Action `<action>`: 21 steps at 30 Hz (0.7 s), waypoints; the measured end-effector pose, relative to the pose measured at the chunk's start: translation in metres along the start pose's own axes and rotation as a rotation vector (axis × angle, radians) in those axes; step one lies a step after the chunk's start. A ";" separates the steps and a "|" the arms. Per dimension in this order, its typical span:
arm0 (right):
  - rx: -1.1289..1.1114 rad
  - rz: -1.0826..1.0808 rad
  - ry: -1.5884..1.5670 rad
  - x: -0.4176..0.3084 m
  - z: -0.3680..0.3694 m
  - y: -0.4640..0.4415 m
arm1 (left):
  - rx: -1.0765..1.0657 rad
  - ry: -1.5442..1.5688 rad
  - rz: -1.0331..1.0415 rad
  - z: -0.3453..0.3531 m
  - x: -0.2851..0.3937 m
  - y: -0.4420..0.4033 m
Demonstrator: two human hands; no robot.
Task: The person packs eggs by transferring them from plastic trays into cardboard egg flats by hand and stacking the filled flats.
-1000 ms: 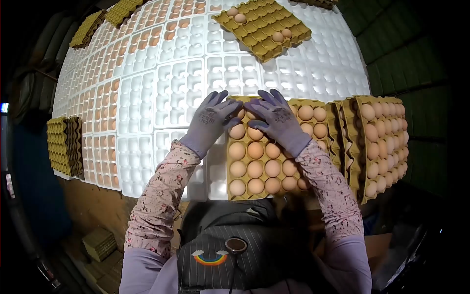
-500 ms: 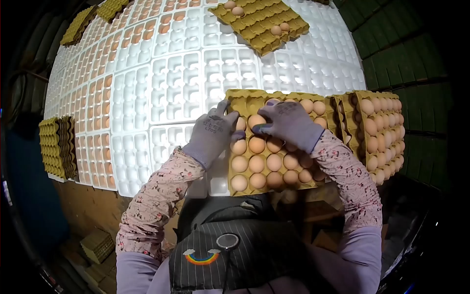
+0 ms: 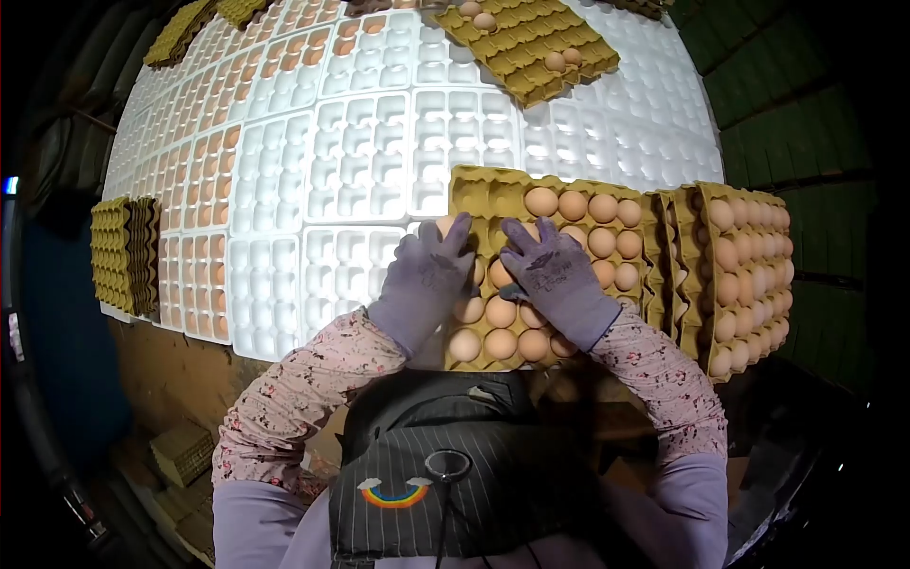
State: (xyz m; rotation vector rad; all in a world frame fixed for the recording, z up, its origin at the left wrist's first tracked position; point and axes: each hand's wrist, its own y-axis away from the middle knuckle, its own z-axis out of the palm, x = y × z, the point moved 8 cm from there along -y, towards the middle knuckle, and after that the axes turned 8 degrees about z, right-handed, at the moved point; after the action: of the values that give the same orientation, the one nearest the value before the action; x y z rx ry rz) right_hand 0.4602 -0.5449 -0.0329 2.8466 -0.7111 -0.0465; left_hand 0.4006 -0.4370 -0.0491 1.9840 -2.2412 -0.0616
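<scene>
A brown pulp egg tray holding rows of light brown eggs lies in front of me. My left hand, in a grey-purple glove, is at the tray's left edge. Its fingers curl round an egg, which is partly hidden behind them. My right hand, gloved alike, is over the middle of the tray with fingers bent down among the eggs. Between its thumb and fingers sits another egg. The palm hides what else it may hold. Several cups at the tray's upper left hold no egg.
White plastic egg trays cover the table, those at left filled with eggs. More filled pulp trays stand on edge at right. A stack of pulp trays stands at left. Another pulp tray with a few eggs lies at the back.
The view has shifted a little. My right hand has moved down over the tray, uncovering eggs in its top row. An egg now shows at my left fingertips.
</scene>
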 end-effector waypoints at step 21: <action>-0.042 -0.070 -0.515 -0.329 0.026 -0.081 | 0.086 0.563 -0.711 0.073 -0.236 0.377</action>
State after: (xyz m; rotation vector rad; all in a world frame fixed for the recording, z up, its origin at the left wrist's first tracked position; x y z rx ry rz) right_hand 0.2048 -0.3262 -0.0810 2.8317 -0.6836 -0.8160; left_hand 0.0468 -0.1613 -0.0928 2.3562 -1.1640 0.4575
